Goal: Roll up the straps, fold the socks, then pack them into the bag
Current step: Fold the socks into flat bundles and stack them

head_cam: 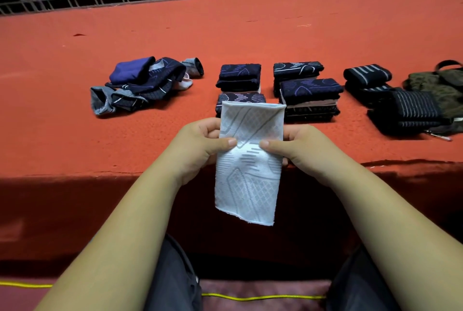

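White patterned sock [248, 183] upright between left hand [200, 148] and right hand [303, 150], in both thumbs' pinch, fingers seemingly behind it.

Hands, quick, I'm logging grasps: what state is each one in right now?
Left hand: holding the white sock, thumb pinching its left edge.
Right hand: holding the same sock, thumb pinching its right edge.
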{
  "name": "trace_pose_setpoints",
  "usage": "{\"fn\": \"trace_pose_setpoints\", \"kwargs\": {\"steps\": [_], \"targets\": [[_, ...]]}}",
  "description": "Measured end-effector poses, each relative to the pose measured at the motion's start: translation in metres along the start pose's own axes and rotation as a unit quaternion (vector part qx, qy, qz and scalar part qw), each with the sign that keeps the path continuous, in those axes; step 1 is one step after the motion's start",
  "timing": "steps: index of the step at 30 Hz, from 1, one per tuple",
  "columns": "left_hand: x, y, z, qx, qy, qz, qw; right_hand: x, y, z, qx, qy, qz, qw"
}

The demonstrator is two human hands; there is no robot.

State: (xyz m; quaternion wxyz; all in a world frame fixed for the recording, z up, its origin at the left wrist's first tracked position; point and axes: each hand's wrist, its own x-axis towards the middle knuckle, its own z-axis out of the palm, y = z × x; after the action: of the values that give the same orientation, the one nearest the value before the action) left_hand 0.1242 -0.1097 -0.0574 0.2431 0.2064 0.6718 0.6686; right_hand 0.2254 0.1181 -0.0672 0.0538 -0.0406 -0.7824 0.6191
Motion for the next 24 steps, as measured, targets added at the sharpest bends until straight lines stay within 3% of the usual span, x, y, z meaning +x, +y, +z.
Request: {"fn": "trace_pose_setpoints", "kwargs": {"steps": [5, 15, 24], "targets": [[0.0009, 0.0020, -0.0017, -0.014, -0.002, -0.007, 1.000, 0.0038, 0.0021, 0.0010, -0.007, 0.014, -0.001, 1.000], [0.0043, -0.0007, -0.0051, -0.051, 0.014, -0.005, 0.999, 0.0031, 0.0010, -0.0023, 0.103, 0.005, 0.002, 0.995], [0.0038, 0.0040, -0.0010, -0.082, 0.027, -0.014, 0.996, 0.0000, 0.0015, -0.0050, 0.038, 0.062, 0.003, 0.997]]}}
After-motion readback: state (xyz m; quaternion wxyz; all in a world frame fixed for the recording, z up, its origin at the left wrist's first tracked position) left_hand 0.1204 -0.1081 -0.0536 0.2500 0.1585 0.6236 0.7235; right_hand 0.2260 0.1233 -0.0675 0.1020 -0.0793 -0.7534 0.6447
